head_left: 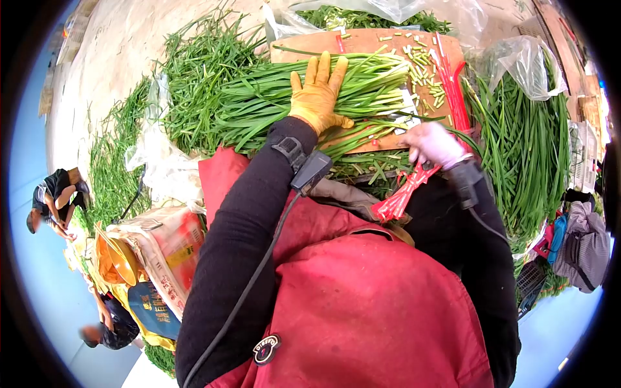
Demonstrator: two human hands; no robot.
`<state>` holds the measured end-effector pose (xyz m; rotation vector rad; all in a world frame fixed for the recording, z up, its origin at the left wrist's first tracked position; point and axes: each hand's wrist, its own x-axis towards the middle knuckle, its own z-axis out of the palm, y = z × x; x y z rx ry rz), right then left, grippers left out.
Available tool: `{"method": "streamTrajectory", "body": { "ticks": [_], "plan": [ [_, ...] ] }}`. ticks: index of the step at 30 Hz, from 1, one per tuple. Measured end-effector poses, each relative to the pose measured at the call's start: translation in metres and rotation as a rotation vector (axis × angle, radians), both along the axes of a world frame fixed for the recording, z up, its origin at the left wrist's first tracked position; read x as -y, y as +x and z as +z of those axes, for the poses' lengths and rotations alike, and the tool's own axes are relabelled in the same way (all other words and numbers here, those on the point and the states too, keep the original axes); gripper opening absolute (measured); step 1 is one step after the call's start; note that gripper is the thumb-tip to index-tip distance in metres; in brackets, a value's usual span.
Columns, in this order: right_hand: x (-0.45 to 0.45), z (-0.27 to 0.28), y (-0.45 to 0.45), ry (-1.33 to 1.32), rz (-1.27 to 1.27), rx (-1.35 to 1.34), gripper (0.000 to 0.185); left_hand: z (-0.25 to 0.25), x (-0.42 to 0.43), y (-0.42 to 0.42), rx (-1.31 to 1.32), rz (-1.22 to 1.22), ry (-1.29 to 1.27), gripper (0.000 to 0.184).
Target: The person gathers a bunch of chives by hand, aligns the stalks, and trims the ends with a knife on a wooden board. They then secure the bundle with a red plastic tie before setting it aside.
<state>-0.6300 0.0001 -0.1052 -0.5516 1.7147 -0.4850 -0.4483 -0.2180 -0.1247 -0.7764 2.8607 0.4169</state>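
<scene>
My left hand (318,94), in an orange glove, lies with fingers spread on a thick bunch of long green chives (249,97). The bunch rests across a brown board (297,52), its pale cut ends to the right. Beside those ends is a whitish knife blade (409,107), partly hidden. My right hand (435,143), in a pale glove and slightly blurred, is closed just below the blade, over a bundle of red strips (458,100). The strips' red-and-white ends (404,197) hang below it. What its fingers hold, I cannot make out.
Short cut stem pieces (424,64) litter the board's right side. Loose chives (200,77) are heaped left, and another chive pile (524,149) stands right under clear plastic (527,64). Left are a box (162,249), an orange bowl (116,258) and two people (55,197).
</scene>
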Motion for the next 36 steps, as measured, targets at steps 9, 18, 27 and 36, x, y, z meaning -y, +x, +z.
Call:
{"method": "streamTrajectory", "body": {
  "ticks": [9, 18, 27, 36],
  "plan": [
    [0.024, -0.058, 0.044, -0.361, -0.149, 0.165, 0.044, 0.023, 0.004, 0.006, -0.043, -0.034, 0.060, 0.138],
    [0.052, -0.033, 0.036, -0.296, -0.220, 0.275, 0.036, 0.012, -0.014, 0.008, 0.026, -0.017, -0.078, 0.131],
    [0.037, -0.059, 0.039, -0.306, 0.106, -0.701, 0.022, 0.006, 0.001, 0.003, -0.001, -0.044, -0.073, 0.130],
    [0.045, -0.006, 0.016, -0.121, -0.036, -0.328, 0.015, 0.010, 0.001, 0.008, 0.002, -0.080, -0.090, 0.124]
  ]
}}
